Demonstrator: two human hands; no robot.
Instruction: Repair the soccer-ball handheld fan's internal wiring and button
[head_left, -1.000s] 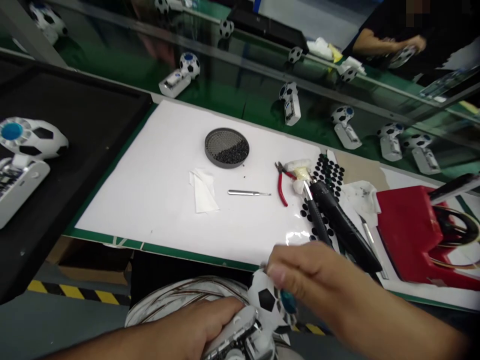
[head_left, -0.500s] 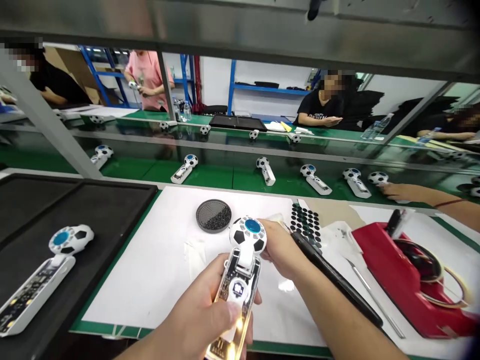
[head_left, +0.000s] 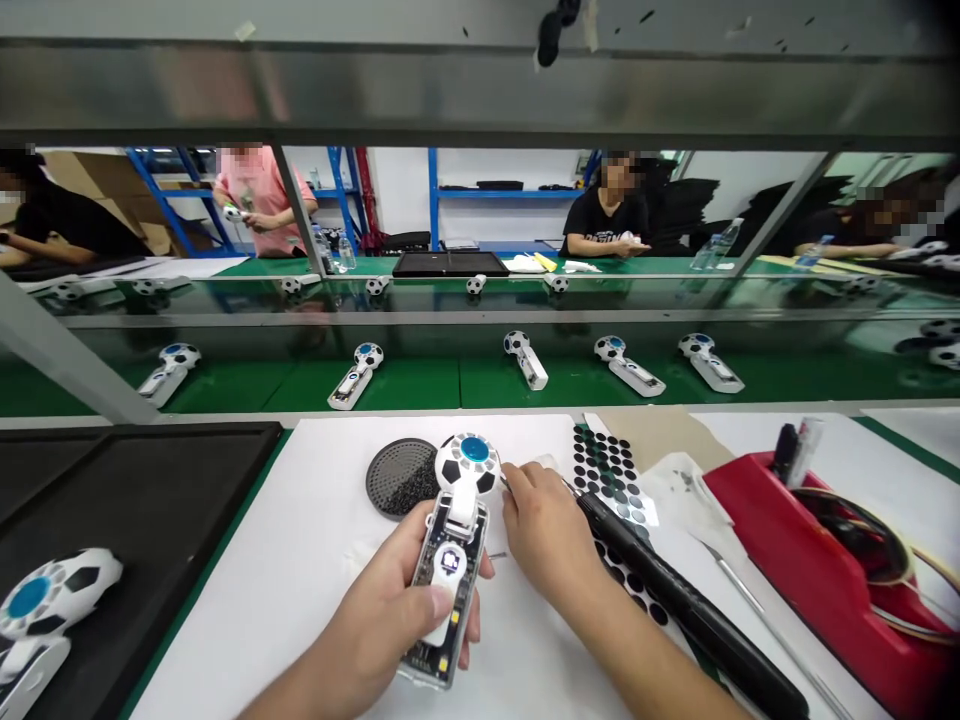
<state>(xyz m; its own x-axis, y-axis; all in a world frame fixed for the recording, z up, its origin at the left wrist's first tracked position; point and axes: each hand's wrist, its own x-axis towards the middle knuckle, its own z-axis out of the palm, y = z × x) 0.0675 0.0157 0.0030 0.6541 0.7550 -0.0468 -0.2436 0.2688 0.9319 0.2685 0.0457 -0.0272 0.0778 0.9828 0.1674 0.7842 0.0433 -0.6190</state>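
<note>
My left hand (head_left: 390,610) grips a handheld device (head_left: 457,540) with a soccer-ball head, a blue disc on top and a clear handle showing a circuit board. The thumb lies on the white button plate of the handle. Just right of the ball, my right hand (head_left: 551,520) is closed with its fingertips near the ball's edge. Thin dark ends show beside those fingers, but what they hold cannot be made out. Behind the device is a round black dish (head_left: 401,475) of small black pieces. A black pen-shaped tool (head_left: 682,590) lies right of my right hand.
A sheet of black round stickers (head_left: 611,465) lies behind the tool. At right are a metal tweezer-like rod (head_left: 739,585) and a red tape dispenser (head_left: 810,570). A black tray (head_left: 172,500) holds another device at left. Several devices sit on the green conveyor (head_left: 420,370); people work beyond it.
My view has tilted and shifted. My right hand has drawn out from behind the ball to its right side. The handle's lights look dimmer. A co-worker's hand and one device on the right are gone from view.
</note>
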